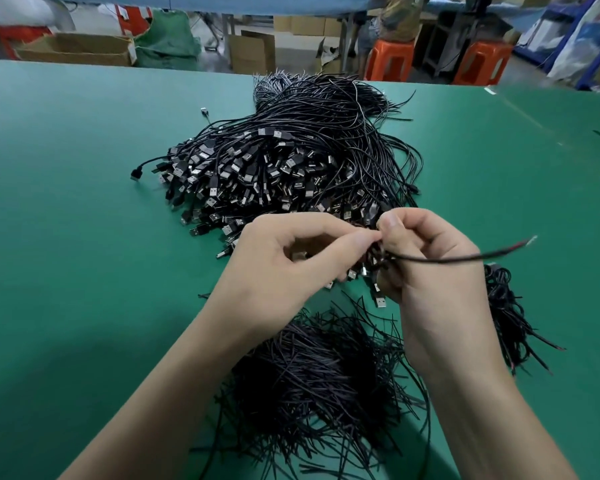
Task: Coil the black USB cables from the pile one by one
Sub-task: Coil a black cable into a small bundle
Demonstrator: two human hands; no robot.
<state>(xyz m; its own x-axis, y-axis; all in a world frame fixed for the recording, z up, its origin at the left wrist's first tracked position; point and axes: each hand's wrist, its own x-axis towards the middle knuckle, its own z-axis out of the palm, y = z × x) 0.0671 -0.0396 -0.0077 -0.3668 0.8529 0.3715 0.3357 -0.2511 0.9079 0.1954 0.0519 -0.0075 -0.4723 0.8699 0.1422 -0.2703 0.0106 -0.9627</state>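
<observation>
Now one black USB cable is held mid-coil between both hands, at the near edge of the pile.

Its loops bunch inside the right hand, whose curled fingers grip them, I judge so the coil cannot spring apart. The left hand pinches the same cable at the right thumb. The stripped tail juts past the right hand; a USB plug shows beneath it. Short black strands are heaped under both wrists.

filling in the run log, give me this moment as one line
step: coiling | left hand: pinches cable | right hand: grips cable, tail out right | pile: behind hands, on table
</observation>
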